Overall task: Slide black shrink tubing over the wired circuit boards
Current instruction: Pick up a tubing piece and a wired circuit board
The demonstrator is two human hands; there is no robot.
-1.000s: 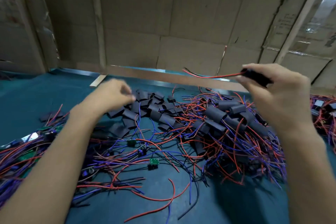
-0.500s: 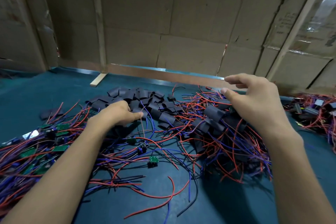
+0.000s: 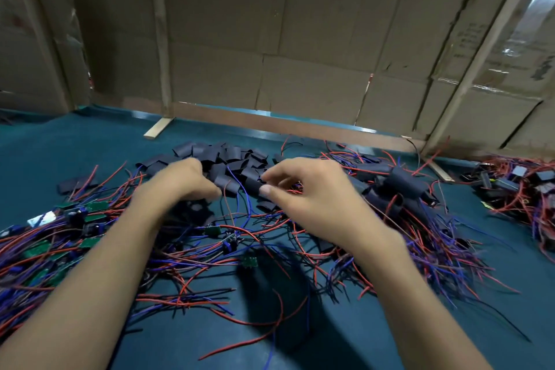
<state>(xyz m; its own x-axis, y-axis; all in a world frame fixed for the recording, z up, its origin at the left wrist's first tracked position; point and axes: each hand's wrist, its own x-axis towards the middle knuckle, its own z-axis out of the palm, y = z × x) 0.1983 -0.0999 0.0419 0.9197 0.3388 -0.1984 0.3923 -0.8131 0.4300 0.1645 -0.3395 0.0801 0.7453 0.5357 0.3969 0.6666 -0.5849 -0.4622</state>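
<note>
A heap of flat black shrink tubing pieces (image 3: 228, 159) lies at the middle back of the green table (image 3: 75, 153). My left hand (image 3: 180, 183) is curled at the heap's near left edge and grips a dark tubing piece (image 3: 192, 209) under its palm; motion blur hides the fingers. My right hand (image 3: 309, 198) hovers just right of it, fingers loosely bent, thumb and forefinger tips apart beside one black tube (image 3: 252, 186). Bare green circuit boards (image 3: 250, 261) with red and blue wires lie below the hands. Boards sleeved in tubing (image 3: 402, 186) are piled to the right.
More wired green boards (image 3: 45, 246) are heaped at the left edge, and another tangle of wires and parts (image 3: 516, 186) sits at the far right. Cardboard walls (image 3: 300, 54) and a wooden strip (image 3: 157, 128) close off the back of the table.
My right hand let go of the sleeved board onto the right pile, then swung left to the tubing heap. My left hand stayed at the heap, shifting slightly nearer.
</note>
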